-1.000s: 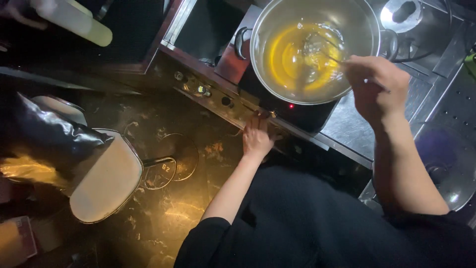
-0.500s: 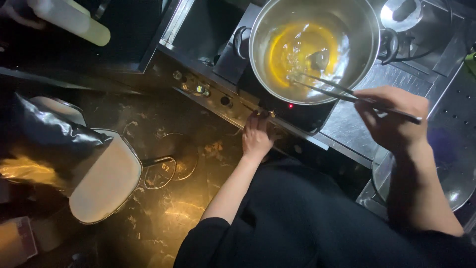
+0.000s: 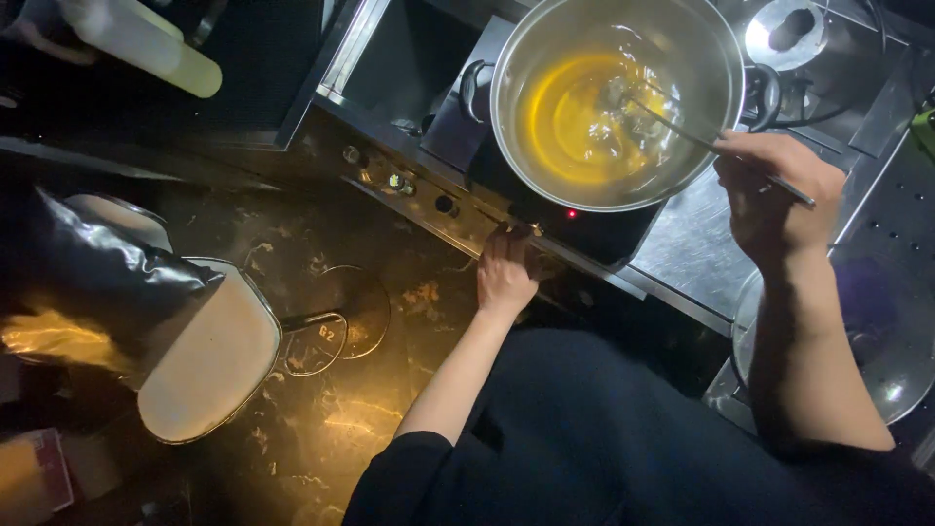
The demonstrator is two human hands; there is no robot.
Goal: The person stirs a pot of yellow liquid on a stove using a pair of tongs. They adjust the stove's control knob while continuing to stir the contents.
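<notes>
Two bare hands at work over a cooktop, seen from above. Right hand (image 3: 774, 190) closed around the upper ends of long metal chopsticks (image 3: 716, 146), gripped far back, probably to keep fingers clear of the heat; tips dipping into pale pieces (image 3: 623, 107) lying in a shallow pool of golden oil (image 3: 570, 122). Left hand (image 3: 506, 271) holding nothing, fingers resting lightly curled on the front edge of the stove, just below the control panel and beside a small red indicator light (image 3: 570, 213), seemingly for balance or ready reach of the controls. Oil and food held in a wide stainless steel pot (image 3: 682, 39) with side handles, sitting squarely on the black induction cooktop (image 3: 604, 234). Three small knobs (image 3: 394, 180) along the steel front to the left of the resting hand. Farther left, below counter level, a padded stool (image 3: 209, 360) on a dark marbled floor, with a shiny black bag (image 3: 88, 282) resting on it. At top left, a pale yellow-green bottle (image 3: 146, 44), partly cut off. At lower right, a round metal lid (image 3: 877, 360) beside the right forearm.
</notes>
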